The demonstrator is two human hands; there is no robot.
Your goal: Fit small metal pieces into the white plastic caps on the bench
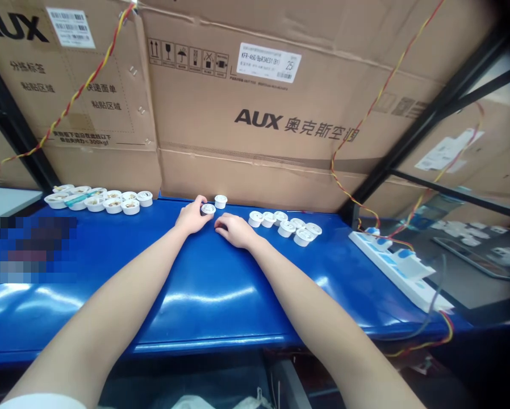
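Observation:
Near the back middle of the blue table (212, 295), my left hand (191, 217) has its thumb and fingers around a small white cup (208, 209). Just behind it stands another white cup (221, 201), touched by neither hand. My right hand (233, 229) is to the right of the held cup, its fingers curled toward it; whether they pinch anything is too small to tell. Several white cups (130, 207) with small contents stand in rows at the back left, a teal strip (82, 197) lying across some. Several more white cups (286, 228) form a group right of my right hand.
Large cardboard boxes (255, 153) stand upright behind the table. A white power strip (400, 272) with plugs lies at the right edge. Red and yellow twisted wires (84, 85) hang in front of the boxes. Black metal frame bars (404, 133) rise at the sides.

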